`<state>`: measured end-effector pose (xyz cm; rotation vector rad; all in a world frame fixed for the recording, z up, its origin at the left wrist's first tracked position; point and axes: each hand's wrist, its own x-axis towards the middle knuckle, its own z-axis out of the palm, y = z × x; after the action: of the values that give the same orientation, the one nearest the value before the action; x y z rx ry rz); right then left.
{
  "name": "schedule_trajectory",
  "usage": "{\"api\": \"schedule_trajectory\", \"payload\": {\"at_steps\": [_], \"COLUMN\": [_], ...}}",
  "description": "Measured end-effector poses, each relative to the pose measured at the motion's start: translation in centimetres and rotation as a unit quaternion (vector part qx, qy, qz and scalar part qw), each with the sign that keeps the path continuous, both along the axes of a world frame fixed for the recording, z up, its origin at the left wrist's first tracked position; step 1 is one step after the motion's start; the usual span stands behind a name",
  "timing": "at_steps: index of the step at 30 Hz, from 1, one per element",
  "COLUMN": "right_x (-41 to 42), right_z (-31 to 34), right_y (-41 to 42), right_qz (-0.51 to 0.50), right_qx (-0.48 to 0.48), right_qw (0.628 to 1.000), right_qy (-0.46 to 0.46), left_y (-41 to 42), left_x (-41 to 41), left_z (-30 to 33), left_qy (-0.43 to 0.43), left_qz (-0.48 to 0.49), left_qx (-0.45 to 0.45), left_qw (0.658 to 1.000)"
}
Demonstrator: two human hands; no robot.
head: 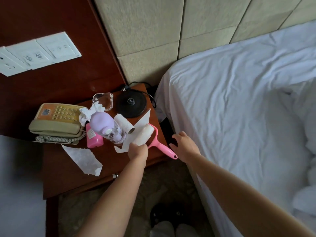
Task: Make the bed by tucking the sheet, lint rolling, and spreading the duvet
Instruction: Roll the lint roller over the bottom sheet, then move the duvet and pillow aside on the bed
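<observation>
A pink lint roller (158,146) with a white roll lies over the right edge of the wooden nightstand (71,170). My left hand (137,150) grips the near end of its white roll. My right hand (184,146) hovers just right of the pink handle with fingers spread, holding nothing, in the gap between nightstand and bed. The white sheet (230,103) covers the mattress on the right, wrinkled. A bunched white duvet (307,151) shows at the far right edge.
On the nightstand are a beige phone (58,122), a lilac-capped bottle (109,129), a pink pack (94,139), a spare roll (124,124), a black kettle base (131,102), a glass ashtray (103,100) and torn paper sheets (83,158). A padded headboard (171,31) stands behind.
</observation>
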<state>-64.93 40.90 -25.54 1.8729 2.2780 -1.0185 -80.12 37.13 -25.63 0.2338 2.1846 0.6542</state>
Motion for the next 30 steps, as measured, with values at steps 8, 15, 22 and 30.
{"api": "schedule_trajectory", "payload": {"at_steps": [8,15,22,30], "right_x": [9.7,24.1,39.5,50.1], "right_z": [9.4,11.5,14.5,18.6], "right_y": [-2.3,-7.8,-14.4,-21.7], "right_qz": [-0.129,-0.273,-0.437,-0.312], "right_qx": [0.013,0.027,0.066,0.382], "right_qw": [0.992,0.957,0.891,0.868], "right_qy": [-0.001,-0.093,-0.102,-0.053], "left_y": [0.6,-0.4,-4.3,-12.5], "left_x": [8.5,21.5,37.6,54.6], "left_z": [9.6,9.1,9.7,11.0], "left_qy": [-0.090,-0.168,-0.201,-0.238], "left_qz": [-0.205,-0.356,-0.484,-0.535], "left_qx": [0.032,0.079,0.084,0.095], "left_qw": [0.974,0.916,0.848,0.805]}}
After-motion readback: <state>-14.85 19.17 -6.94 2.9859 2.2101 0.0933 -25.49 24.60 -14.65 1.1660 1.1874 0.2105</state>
